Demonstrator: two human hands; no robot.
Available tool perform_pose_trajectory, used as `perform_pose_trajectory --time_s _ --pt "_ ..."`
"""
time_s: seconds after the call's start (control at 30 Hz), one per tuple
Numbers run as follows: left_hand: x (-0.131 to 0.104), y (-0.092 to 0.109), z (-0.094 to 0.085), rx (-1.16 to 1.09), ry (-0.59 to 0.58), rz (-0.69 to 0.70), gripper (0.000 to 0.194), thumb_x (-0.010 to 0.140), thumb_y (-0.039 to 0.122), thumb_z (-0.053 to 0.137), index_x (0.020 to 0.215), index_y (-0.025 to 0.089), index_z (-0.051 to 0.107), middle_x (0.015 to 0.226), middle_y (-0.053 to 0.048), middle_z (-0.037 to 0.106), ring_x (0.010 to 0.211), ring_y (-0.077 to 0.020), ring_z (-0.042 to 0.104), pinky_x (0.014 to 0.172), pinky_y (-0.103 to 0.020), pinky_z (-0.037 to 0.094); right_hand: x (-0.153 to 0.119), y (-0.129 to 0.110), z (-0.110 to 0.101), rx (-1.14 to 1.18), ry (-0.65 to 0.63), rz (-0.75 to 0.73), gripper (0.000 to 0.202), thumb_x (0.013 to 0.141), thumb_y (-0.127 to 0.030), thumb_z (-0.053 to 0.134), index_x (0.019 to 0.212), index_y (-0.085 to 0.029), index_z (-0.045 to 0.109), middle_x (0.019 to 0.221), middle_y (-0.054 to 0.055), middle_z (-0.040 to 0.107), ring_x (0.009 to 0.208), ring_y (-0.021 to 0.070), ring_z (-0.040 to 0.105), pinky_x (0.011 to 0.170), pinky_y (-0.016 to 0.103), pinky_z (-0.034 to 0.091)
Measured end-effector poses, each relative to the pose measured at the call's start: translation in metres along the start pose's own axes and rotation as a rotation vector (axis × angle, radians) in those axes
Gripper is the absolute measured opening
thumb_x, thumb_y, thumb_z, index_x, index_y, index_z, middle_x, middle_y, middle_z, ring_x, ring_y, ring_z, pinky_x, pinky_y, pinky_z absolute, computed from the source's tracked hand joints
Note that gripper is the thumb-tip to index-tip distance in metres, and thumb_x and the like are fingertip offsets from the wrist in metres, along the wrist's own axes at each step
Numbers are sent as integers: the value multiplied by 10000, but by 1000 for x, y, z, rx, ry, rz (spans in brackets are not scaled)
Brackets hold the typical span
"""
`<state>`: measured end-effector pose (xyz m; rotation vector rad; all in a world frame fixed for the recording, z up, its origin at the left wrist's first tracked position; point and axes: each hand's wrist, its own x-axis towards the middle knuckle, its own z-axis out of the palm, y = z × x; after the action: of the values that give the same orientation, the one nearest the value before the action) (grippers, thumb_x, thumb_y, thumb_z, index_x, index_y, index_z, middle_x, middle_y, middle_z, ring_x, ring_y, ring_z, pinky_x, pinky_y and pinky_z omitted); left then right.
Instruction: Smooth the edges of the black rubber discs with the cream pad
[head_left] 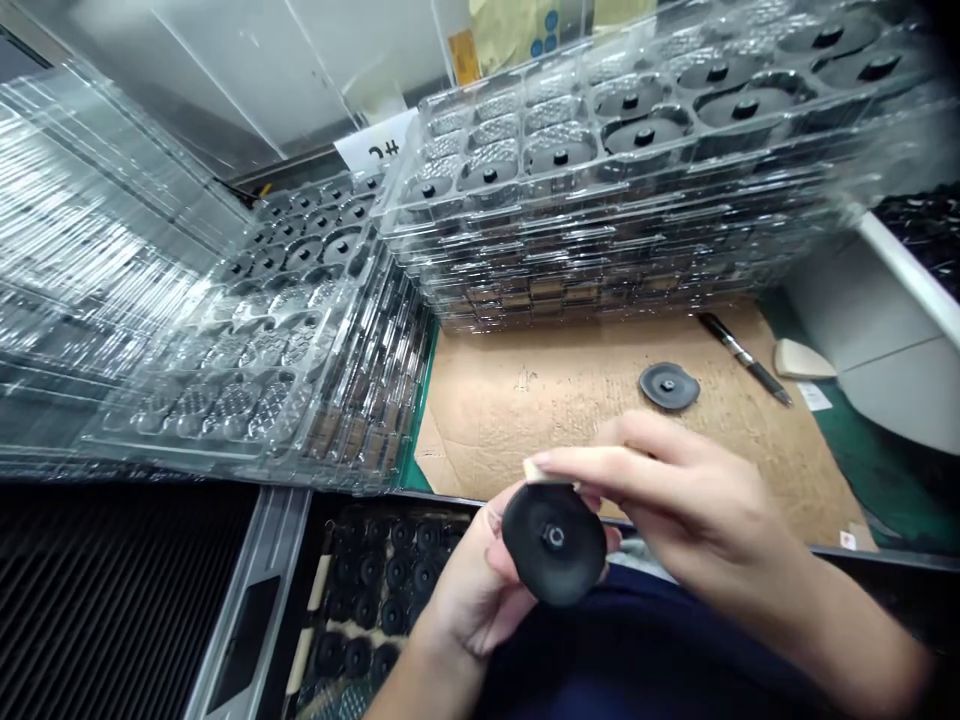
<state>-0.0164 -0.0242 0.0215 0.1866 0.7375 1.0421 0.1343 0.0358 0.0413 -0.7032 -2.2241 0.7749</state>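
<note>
My left hand (476, 585) holds a black disc (553, 545) with a small metal-ringed hub, its face turned toward the camera. My right hand (675, 490) pinches a small cream-coloured pad (536, 470) against the disc's upper edge. A second black disc (669, 386) lies on the cardboard sheet (480, 400), beyond my right hand.
Stacked clear trays (525, 215) with black discs stand behind the cardboard, and more trays (285, 330) at the left. A black pen (742, 358) and a cream block (804, 360) lie at the right. Below left, a box holds black discs (397, 570), beside a dark conveyor (112, 600).
</note>
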Motion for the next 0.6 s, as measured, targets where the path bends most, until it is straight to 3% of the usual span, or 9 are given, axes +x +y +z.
perform_pose_trajectory --time_s 0.17,0.3,0.37,0.5,0.6 --pt "2 -9 -13 -130 -121 24 538 583 370 767 1066 174 633 1011 -74 658 922 -204 632 796 -274 520 -8 17 1 72 9 38 381 891 -140 429 1215 -312 532 983 35 584 848 132 548 705 253 455" --pt "-1 -12 -21 -192 -155 39 599 605 397 747 1150 211 584 1142 -94 616 989 -260 621 811 -304 519 -21 53 10 -89 135 381 335 910 -221 428 1229 -271 515 1028 35 609 899 153 571 766 294 468" --pt "-2 -11 -23 -203 -161 25 596 608 391 746 1153 215 581 1142 -96 617 1001 -264 617 808 -296 518 -40 72 24 -154 110 469 333 914 -264 421 1237 -255 506 1095 49 605 962 176 574 792 320 476" --pt "0 -9 -23 -201 -139 -22 633 566 393 767 1148 229 579 1112 -86 629 984 -274 627 774 -290 531 -74 94 49 -134 -77 413 310 905 -212 385 1136 -231 590 950 41 656 843 156 610 734 305 498" --pt "1 -11 -20 -180 -137 -31 598 566 369 781 1114 214 599 1089 -85 645 957 -263 639 777 -297 527 -67 79 38 -160 -57 423 295 890 -230 419 1120 -251 603 903 29 660 819 167 604 738 332 482"
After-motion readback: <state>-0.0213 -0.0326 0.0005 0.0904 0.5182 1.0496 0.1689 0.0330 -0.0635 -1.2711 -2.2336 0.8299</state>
